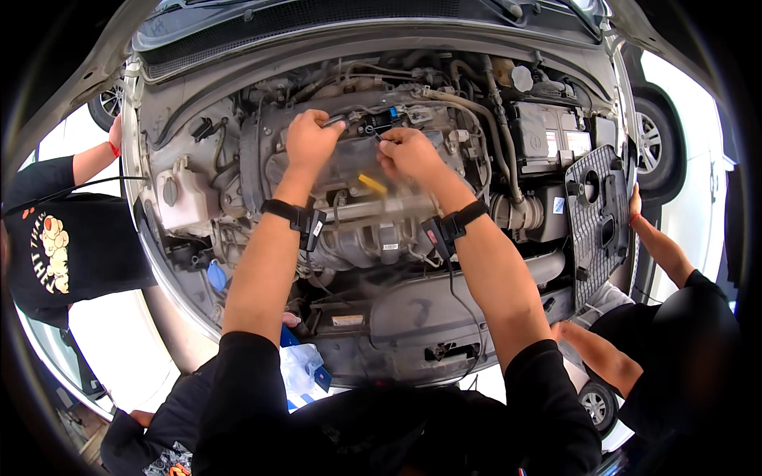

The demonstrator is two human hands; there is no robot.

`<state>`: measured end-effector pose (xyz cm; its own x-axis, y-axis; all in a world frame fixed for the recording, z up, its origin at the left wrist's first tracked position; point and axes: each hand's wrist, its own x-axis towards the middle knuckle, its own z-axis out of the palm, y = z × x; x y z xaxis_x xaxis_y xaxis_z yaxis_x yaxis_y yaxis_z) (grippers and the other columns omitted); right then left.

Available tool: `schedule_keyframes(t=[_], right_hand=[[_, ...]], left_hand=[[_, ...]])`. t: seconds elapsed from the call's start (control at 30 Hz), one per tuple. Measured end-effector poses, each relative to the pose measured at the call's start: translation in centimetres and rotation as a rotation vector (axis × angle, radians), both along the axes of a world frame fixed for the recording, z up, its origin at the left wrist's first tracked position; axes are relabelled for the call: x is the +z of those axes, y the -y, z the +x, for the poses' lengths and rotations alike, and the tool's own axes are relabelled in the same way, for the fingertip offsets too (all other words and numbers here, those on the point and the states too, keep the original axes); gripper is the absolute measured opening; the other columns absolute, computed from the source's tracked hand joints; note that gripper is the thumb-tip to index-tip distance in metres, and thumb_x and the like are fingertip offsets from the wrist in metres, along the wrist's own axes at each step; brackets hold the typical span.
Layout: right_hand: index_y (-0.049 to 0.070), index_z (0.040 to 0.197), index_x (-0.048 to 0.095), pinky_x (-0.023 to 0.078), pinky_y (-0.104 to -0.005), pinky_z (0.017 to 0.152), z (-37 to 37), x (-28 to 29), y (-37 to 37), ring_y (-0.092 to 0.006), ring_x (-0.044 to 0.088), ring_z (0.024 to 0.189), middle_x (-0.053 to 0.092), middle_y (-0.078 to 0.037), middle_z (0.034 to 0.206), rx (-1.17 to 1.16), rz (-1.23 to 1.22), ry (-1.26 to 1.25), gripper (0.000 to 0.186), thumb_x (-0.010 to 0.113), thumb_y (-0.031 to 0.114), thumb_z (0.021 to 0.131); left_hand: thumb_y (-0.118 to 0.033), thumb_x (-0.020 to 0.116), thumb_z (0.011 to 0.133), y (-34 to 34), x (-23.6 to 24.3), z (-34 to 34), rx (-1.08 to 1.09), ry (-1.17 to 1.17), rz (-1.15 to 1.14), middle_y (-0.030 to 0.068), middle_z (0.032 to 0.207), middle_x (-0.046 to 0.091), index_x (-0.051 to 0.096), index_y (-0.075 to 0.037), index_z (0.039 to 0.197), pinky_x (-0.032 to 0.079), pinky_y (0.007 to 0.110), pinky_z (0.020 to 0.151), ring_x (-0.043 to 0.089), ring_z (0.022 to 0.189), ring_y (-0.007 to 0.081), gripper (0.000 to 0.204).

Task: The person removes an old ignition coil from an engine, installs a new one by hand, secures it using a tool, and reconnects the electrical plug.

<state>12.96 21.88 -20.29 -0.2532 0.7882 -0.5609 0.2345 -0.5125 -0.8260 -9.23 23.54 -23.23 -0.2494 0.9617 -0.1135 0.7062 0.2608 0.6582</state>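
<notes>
Both my hands reach over the engine [349, 170] of a car with its hood up. My left hand [312, 144] is closed at the engine's top left, its thumb toward the right; a short greyish end shows by the fingers, too small to name. My right hand [413, 159] is pinched close against a small black part with a blue piece [382, 120] on the engine's top. What lies between its fingertips is mostly hidden. Below and between the hands is a yellow strip [371, 184], blurred. Each wrist wears a black strap with a small device.
The battery [548, 135] is at the back right, near a grey ribbed cover [591, 226] tilted beside a person's hands [636, 202]. A white fluid reservoir [184, 194] stands at left, beside another person in black. A plastic bag [300, 369] lies at the front edge.
</notes>
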Motion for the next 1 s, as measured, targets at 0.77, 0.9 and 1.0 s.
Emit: schedule_keyframes(t=[0.77, 0.9, 1.0], right_hand=[[-0.013, 0.094, 0.063, 0.063, -0.0329, 0.055, -3.3, 2.8, 0.5, -0.0214, 0.073, 0.066, 0.073, -0.016, 0.081, 0.057, -0.013, 0.197, 0.024, 0.062, 0.011, 0.099], [-0.013, 0.105, 0.061, 0.061, -0.0354, 0.054, -5.9, -0.1, 0.4, -0.0247, 0.071, 0.067, 0.07, -0.017, 0.085, -0.076, -0.28, -0.103, 0.019, 0.059, 0.005, 0.1], [-0.012, 0.111, 0.062, 0.06, -0.0364, 0.057, -6.1, -0.2, 0.8, -0.0239, 0.07, 0.068, 0.07, -0.017, 0.086, -0.125, -0.277, -0.093, 0.021, 0.061, 0.006, 0.1]], left_hand=[[-0.048, 0.088, 0.07, -3.8, -0.6, 2.5, -0.114, -0.225, -0.29, 0.0109, 0.154, 0.044, 0.049, -0.011, 0.148, 0.03, 0.047, 0.119, 0.032, 0.148, 0.032, 0.095], [-0.045, 0.089, 0.067, -4.0, -0.6, 2.2, -0.098, -0.188, -0.3, 0.0107, 0.153, 0.044, 0.049, -0.01, 0.147, 0.028, 0.044, 0.12, 0.033, 0.147, 0.0311, 0.096], [-0.044, 0.089, 0.067, -4.3, -0.3, 2.0, -0.092, -0.132, -0.327, 0.0106, 0.153, 0.045, 0.05, -0.011, 0.147, 0.028, 0.044, 0.12, 0.033, 0.147, 0.0312, 0.095]])
